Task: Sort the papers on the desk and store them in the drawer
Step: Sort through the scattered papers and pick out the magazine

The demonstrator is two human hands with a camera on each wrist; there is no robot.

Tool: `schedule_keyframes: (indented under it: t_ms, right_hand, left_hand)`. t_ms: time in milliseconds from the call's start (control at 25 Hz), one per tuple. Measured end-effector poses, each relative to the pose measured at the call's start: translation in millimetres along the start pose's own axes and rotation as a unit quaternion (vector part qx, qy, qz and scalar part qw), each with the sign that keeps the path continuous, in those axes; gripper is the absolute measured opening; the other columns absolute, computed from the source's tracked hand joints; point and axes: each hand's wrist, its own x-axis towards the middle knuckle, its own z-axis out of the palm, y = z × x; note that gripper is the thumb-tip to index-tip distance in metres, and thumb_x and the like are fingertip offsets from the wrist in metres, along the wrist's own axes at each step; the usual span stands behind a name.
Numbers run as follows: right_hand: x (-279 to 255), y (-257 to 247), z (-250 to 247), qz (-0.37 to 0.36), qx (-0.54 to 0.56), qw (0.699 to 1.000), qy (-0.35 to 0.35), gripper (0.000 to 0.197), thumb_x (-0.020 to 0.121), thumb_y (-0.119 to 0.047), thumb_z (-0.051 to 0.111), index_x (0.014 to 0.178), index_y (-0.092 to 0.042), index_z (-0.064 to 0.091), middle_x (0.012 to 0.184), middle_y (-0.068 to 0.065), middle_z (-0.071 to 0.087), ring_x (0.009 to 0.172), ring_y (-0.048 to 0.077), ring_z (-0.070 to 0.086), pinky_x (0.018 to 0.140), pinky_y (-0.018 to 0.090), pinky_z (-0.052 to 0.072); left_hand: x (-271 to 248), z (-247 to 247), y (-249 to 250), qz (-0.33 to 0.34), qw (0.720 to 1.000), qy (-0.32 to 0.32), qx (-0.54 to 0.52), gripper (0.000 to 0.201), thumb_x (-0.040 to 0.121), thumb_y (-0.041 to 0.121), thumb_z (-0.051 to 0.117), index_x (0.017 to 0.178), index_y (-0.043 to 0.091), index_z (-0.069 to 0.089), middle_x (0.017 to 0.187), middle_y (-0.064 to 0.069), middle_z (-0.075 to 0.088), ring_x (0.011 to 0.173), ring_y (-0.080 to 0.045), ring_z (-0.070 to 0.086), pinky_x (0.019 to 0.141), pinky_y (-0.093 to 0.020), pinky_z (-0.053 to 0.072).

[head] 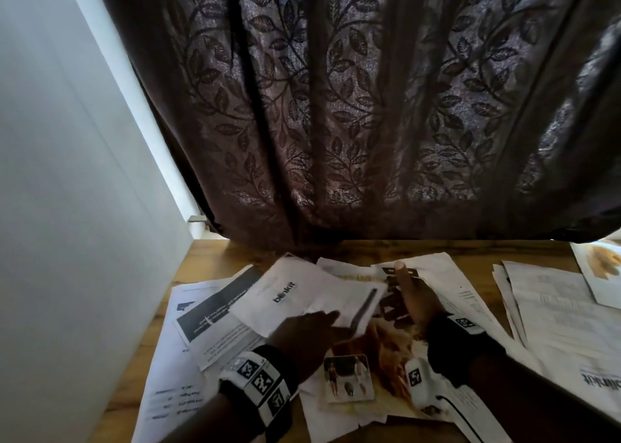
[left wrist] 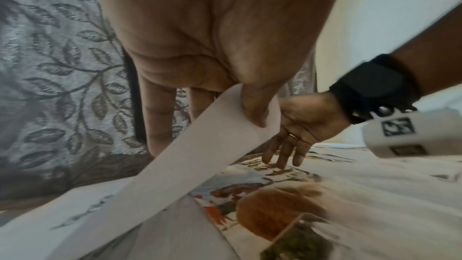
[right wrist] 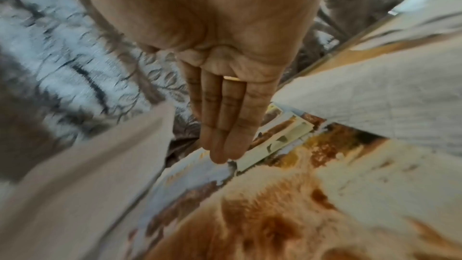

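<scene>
Loose papers cover the wooden desk point(head: 208, 258). My left hand point(head: 312, 321) pinches a white receipt printed "blinkit" point(head: 292, 291), lifted off the pile; in the left wrist view the thumb presses this receipt point(left wrist: 195, 161) against the fingers point(left wrist: 160, 122). My right hand point(head: 408, 291) lies flat with straight fingers on a colour magazine page point(head: 386, 342). In the right wrist view its fingertips point(right wrist: 225, 151) reach the top of that colour page point(right wrist: 262, 215). A small photo card point(head: 349, 378) lies on the page between my wrists. No drawer is in view.
A dark leaf-patterned curtain point(head: 336, 106) hangs right behind the desk. A white wall panel point(head: 67, 207) closes the left side. More white sheets point(head: 564, 315) are heaped at the right, and printed forms point(head: 201, 325) lie at the left.
</scene>
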Motion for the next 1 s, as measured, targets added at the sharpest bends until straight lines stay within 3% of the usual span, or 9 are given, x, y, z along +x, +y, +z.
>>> schedule_keyframes:
  t_ms: [80,160,280,360,480,640,800,920,1000]
  right_hand:
    - [-2,2,-5,0.033,-0.001,0.999,-0.022,0.048,0.091,-0.060,0.049,0.112,-0.022,0.070,0.105,0.003,0.074,0.091,0.020,0.069,0.087,0.036,0.052]
    - [-8,10,-6,0.053,-0.014,0.997,-0.054,0.042,0.086,-0.038,0.069,0.124,-0.021,0.065,0.126,0.000,0.065,0.109,0.020,0.062,0.096,0.029,0.043]
    - [-25,17,-9,0.083,-0.048,0.994,-0.049,0.043,0.082,-0.028,0.073,0.124,-0.022,0.063,0.131,0.000,0.062,0.117,0.023,0.056,0.096,0.028,0.041]
    - [-40,21,-9,0.089,-0.064,0.993,-0.037,0.041,0.084,-0.025,0.070,0.124,-0.023,0.061,0.128,-0.001,0.062,0.116,0.022,0.057,0.097,0.030,0.042]
    - [-62,28,-6,0.106,-0.101,0.989,-0.027,0.046,0.084,-0.026,0.070,0.127,-0.023,0.056,0.125,0.001,0.063,0.112,0.020,0.059,0.090,0.029,0.048]
    - [-77,39,-4,0.128,-0.077,0.988,-0.041,0.051,0.083,-0.026,0.071,0.131,-0.019,0.053,0.125,0.002,0.063,0.111,0.021,0.060,0.082,0.027,0.052]
    - [-84,45,4,0.140,-0.127,0.982,-0.012,0.055,0.083,-0.035,0.070,0.133,-0.023,0.051,0.133,0.001,0.058,0.122,0.023,0.054,0.097,0.032,0.045]
    - [-86,51,7,0.162,-0.149,0.975,0.001,0.057,0.085,-0.044,0.063,0.137,-0.024,0.048,0.140,0.003,0.053,0.127,0.025,0.050,0.102,0.037,0.043]
    - [-86,55,5,0.179,-0.139,0.974,0.003,0.059,0.087,-0.047,0.060,0.139,-0.024,0.046,0.142,0.004,0.051,0.129,0.025,0.048,0.105,0.037,0.041]
  left_hand:
    - [2,9,9,0.064,0.997,-0.006,0.044,0.058,0.101,0.014,0.038,0.148,0.045,0.024,0.162,0.001,0.017,0.147,-0.027,0.022,0.116,-0.045,0.027]
    - [5,20,14,0.103,0.991,-0.024,0.082,0.057,0.102,0.016,0.037,0.148,0.046,0.024,0.162,0.001,0.017,0.148,-0.026,0.020,0.118,-0.047,0.023]
    - [8,37,15,0.081,0.991,-0.044,0.098,0.056,0.103,0.018,0.034,0.148,0.049,0.021,0.163,0.002,0.012,0.150,-0.023,0.012,0.120,-0.048,0.013]
    - [8,45,15,0.060,0.990,-0.058,0.113,0.056,0.103,0.018,0.035,0.150,0.042,0.019,0.164,-0.001,0.010,0.150,-0.025,0.010,0.120,-0.050,0.011]
    - [8,53,13,0.051,0.985,-0.091,0.137,0.056,0.103,0.021,0.035,0.154,0.031,0.014,0.164,-0.005,0.004,0.151,-0.026,0.005,0.120,-0.051,0.010]
    - [8,59,14,0.061,0.983,-0.101,0.143,0.058,0.103,0.030,0.038,0.154,0.026,0.011,0.164,-0.006,0.003,0.150,-0.027,0.008,0.120,-0.052,0.010]
    - [7,53,14,0.068,0.982,-0.125,0.121,0.071,0.098,0.034,0.051,0.155,0.027,0.010,0.164,-0.005,-0.002,0.150,-0.026,0.006,0.120,-0.051,0.008]
    - [6,42,13,0.084,0.980,-0.151,0.096,0.086,0.086,0.056,0.060,0.154,0.029,0.013,0.164,-0.003,-0.004,0.150,-0.026,0.008,0.119,-0.049,0.016]
    - [8,33,18,0.073,0.986,-0.128,0.075,0.087,0.083,0.069,0.053,0.153,0.030,0.021,0.164,-0.002,0.006,0.147,-0.024,0.020,0.118,-0.045,0.022]
